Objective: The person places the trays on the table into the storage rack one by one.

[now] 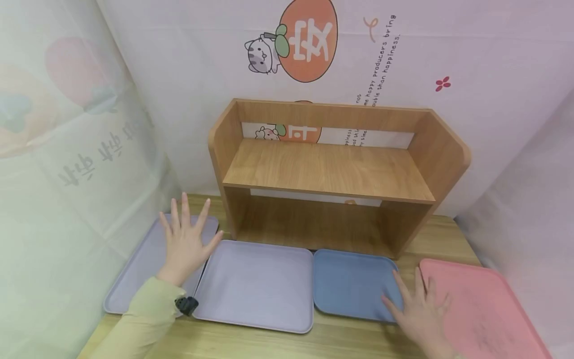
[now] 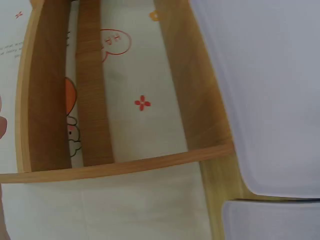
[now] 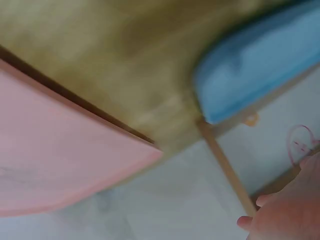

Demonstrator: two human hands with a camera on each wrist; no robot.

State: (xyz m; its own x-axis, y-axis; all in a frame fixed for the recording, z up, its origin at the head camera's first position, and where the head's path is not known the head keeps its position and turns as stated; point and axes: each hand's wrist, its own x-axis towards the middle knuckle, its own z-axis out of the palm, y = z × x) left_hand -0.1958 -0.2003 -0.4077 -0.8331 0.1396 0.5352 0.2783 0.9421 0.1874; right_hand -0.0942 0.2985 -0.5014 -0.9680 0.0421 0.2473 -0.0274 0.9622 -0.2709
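The bench (image 1: pixel 341 339) carries a wooden shelf (image 1: pixel 327 164) toward the back, upright, its two levels bearing nothing that shows. In front and to the sides lie four trays, flat: a pink tray (image 1: pixel 484 304) at the right, a middle lavender tray (image 1: pixel 255 284), a left lavender tray (image 1: pixel 143 264) reaching beside the shelf, and a smaller blue tray (image 1: pixel 354 279). The laying-out looks done, I judge — handling has apparently not begun, and all four trays are left to be taken up. The left hand (image 1: pixel 186 244) is over the left lavender tray, fingers spread; the right hand (image 1: pixel 421 314), blurred, spreads its fingers between blue and pink. Neither grips anything — whether either touches a tray, I cannot tell.
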